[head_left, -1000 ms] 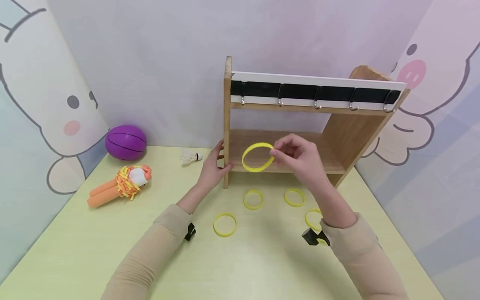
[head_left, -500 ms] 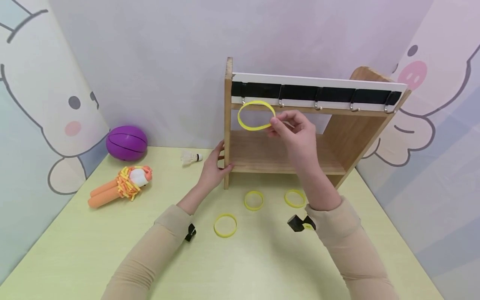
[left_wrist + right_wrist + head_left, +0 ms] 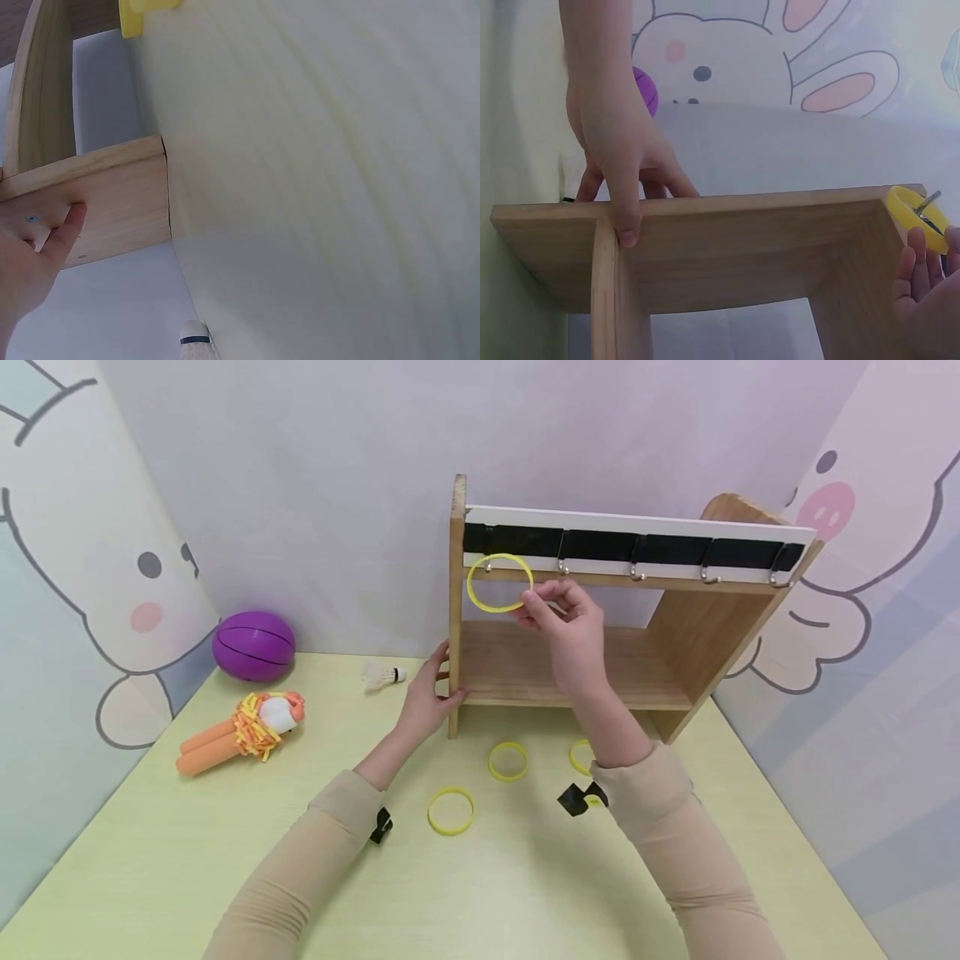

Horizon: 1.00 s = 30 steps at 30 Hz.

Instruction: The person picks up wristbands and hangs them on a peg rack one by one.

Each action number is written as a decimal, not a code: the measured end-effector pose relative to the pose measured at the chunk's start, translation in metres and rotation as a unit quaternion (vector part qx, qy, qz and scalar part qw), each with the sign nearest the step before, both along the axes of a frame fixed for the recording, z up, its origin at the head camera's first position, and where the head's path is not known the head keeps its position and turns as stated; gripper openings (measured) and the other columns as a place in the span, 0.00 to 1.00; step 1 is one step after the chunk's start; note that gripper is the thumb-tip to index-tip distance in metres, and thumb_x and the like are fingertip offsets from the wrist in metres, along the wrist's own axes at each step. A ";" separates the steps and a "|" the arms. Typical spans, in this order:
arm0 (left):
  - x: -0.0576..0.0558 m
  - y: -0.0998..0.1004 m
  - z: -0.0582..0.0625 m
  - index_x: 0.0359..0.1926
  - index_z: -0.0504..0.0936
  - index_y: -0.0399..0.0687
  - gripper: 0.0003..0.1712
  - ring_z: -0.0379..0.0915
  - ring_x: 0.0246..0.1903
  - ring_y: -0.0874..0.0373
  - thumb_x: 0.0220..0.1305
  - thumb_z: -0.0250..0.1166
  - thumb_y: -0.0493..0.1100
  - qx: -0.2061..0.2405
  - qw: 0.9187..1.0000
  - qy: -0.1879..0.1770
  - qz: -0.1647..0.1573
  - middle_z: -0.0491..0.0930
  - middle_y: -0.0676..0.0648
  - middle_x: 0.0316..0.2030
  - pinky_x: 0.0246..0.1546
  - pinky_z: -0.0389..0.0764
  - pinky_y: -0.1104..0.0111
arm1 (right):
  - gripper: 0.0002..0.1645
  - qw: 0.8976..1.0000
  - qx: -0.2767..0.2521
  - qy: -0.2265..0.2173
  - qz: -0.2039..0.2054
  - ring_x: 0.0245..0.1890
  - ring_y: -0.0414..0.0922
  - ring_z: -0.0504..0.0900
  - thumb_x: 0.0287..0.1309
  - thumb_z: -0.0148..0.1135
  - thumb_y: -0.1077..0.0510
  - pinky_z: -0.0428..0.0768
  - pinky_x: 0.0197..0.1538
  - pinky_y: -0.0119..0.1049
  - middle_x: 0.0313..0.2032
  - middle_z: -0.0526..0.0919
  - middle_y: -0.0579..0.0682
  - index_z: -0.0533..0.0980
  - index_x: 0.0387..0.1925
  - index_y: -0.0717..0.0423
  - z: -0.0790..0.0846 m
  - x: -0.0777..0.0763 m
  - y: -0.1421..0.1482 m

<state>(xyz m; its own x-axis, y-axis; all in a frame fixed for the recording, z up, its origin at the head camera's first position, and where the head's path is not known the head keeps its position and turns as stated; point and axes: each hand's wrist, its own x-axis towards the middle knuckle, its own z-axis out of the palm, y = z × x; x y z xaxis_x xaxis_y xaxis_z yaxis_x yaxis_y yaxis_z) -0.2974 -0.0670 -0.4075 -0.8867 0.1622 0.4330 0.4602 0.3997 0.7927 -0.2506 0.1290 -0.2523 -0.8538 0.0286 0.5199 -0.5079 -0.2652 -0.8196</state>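
Right hand pinches ring at rack's leftmost hook, others bare; spread-fingered left hand grips rack; loose rings in front.

The shelf is smooth, matt wood with visible grain, its hooks shiny metal. The held yellow ring looks like smooth, rubbery plastic, the ball plastic with a soft sheen. Both sleeves are matt cloth.

Four rings in sight, five hooks, one rack, two hands.
Three rings down, one held; over left, one ball, one doll, one shuttlecock.
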 end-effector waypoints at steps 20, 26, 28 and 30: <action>0.002 0.001 -0.001 0.73 0.50 0.58 0.48 0.72 0.54 0.45 0.57 0.67 0.38 0.009 1.000 -0.003 0.002 0.63 0.44 0.65 0.36 0.86 0.63 | 0.13 0.971 0.234 0.015 -0.048 0.36 0.42 0.81 0.54 0.68 0.56 0.81 0.39 0.27 0.38 0.81 0.48 0.76 0.38 0.58 -0.025 0.004 0.013; 0.000 0.001 0.000 0.73 0.50 0.59 0.48 0.72 0.53 0.46 0.57 0.67 0.40 0.007 1.000 -0.004 0.004 0.63 0.44 0.65 0.36 0.86 0.65 | 0.13 0.943 0.326 0.046 -0.037 0.35 0.42 0.80 0.53 0.68 0.57 0.81 0.37 0.28 0.37 0.82 0.51 0.77 0.39 0.58 -0.041 0.019 0.013; 0.000 0.001 0.000 0.73 0.50 0.59 0.48 0.72 0.53 0.46 0.57 0.67 0.40 0.005 1.000 -0.002 0.005 0.63 0.44 0.65 0.36 0.86 0.65 | 0.13 0.934 0.352 0.056 -0.028 0.35 0.42 0.80 0.53 0.67 0.58 0.81 0.38 0.29 0.37 0.82 0.51 0.77 0.39 0.58 -0.049 0.021 0.014; -0.001 0.000 0.000 0.73 0.50 0.58 0.49 0.72 0.53 0.46 0.57 0.67 0.39 0.004 1.000 0.002 0.004 0.63 0.44 0.65 0.36 0.86 0.65 | 0.13 0.925 0.373 0.069 -0.014 0.35 0.43 0.80 0.53 0.68 0.60 0.82 0.40 0.32 0.37 0.82 0.52 0.77 0.40 0.60 -0.059 0.024 0.015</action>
